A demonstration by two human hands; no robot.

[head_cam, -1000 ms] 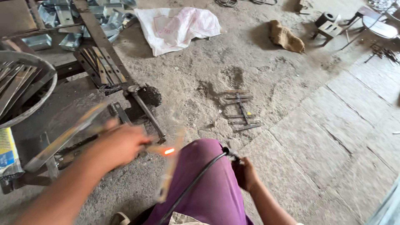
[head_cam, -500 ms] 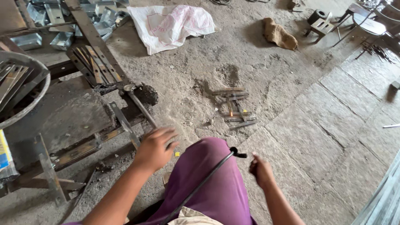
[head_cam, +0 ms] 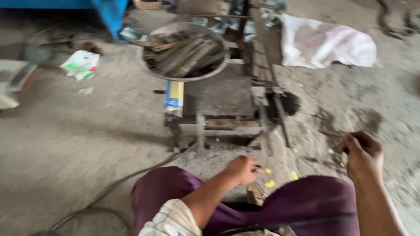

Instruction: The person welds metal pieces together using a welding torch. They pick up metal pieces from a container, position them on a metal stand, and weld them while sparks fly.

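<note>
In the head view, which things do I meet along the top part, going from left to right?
White and green packet → round metal basin of scrap pieces → white sack.

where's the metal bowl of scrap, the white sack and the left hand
metal bowl [head_cam: 151, 72], head view, on its bare left rim
white sack [head_cam: 326, 43], head view, on the middle of the cloth
left hand [head_cam: 242, 169], head view, on the back of the hand
</note>
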